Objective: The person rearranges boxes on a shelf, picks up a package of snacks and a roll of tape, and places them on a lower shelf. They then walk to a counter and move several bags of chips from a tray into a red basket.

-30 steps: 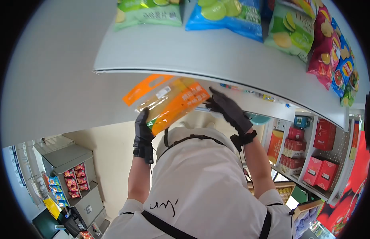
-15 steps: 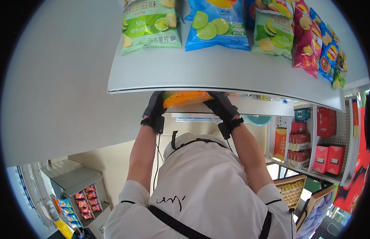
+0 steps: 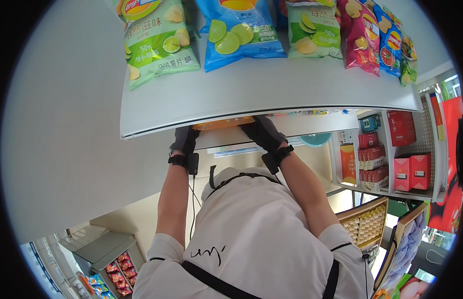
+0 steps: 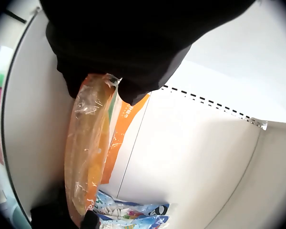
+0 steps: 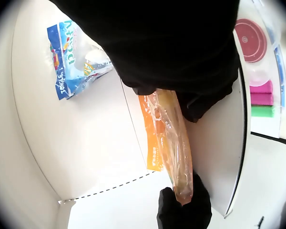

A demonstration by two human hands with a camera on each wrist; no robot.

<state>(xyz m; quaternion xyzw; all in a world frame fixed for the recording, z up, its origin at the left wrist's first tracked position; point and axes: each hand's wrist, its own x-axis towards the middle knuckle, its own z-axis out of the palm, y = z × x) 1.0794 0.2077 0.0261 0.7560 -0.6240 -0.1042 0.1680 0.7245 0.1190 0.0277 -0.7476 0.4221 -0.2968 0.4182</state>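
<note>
Under the upper shelf board, an orange-and-clear plastic snack bag [image 3: 224, 123] is held between two black-gloved hands. My left hand [image 3: 183, 139] grips one end, its fingers and thumb on either side of the edge in the left wrist view. The opposite end of the bag [image 4: 88, 148] is pinched by my right hand [image 3: 265, 133]. In the right wrist view the bag [image 5: 174, 138] stands on its long edge over the white lower shelf [image 5: 105, 138], its orange header leaning toward the back. The upper board hides most of it from the head view.
A blue-and-white packet [image 5: 81, 59] lies on the lower shelf beyond my right hand. Above, the upper shelf [image 3: 251, 87] carries green chip bags [image 3: 159, 45], a blue chip bag [image 3: 244, 37] and several others. Red boxes [image 3: 412, 172] fill a rack at the right.
The bag was tilted in front of the shelf with the right hand's fingers extended beside its edge. Both hands then took its ends and carried it in under the upper board.
</note>
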